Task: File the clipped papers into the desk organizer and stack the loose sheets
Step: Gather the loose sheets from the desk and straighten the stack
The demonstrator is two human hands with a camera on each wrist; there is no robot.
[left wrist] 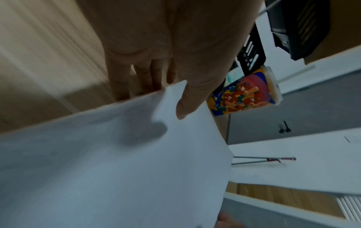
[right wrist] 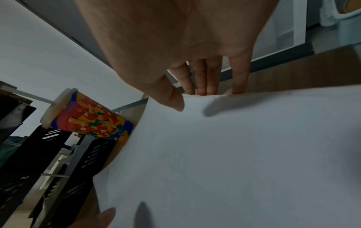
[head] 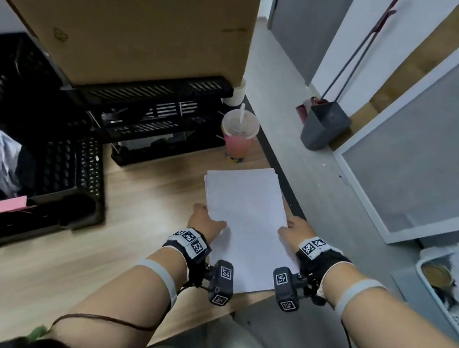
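Note:
A stack of loose white sheets [head: 244, 222] lies at the right edge of the wooden desk [head: 86, 246], slightly fanned at its far end. My left hand [head: 207, 220] pinches the stack's left edge, thumb on top [left wrist: 185, 104] and fingers [left wrist: 136, 80] beneath the sheets [left wrist: 97, 169]. My right hand [head: 293, 227] pinches the right edge the same way, thumb [right wrist: 171, 98] over the sheets [right wrist: 234, 154] and fingers [right wrist: 203, 80] under them. The black tiered desk organizer [head: 162, 117] stands behind the stack. No clipped papers show.
A colourful lidded cup with a straw [head: 238, 137] stands just beyond the stack, near the desk's right edge. A large cardboard box [head: 140, 28] rests over the organizer. Black mesh baskets [head: 50, 164] with pink sticky notes [head: 11, 203] fill the left. A grey dustpan [head: 324, 125] is on the floor.

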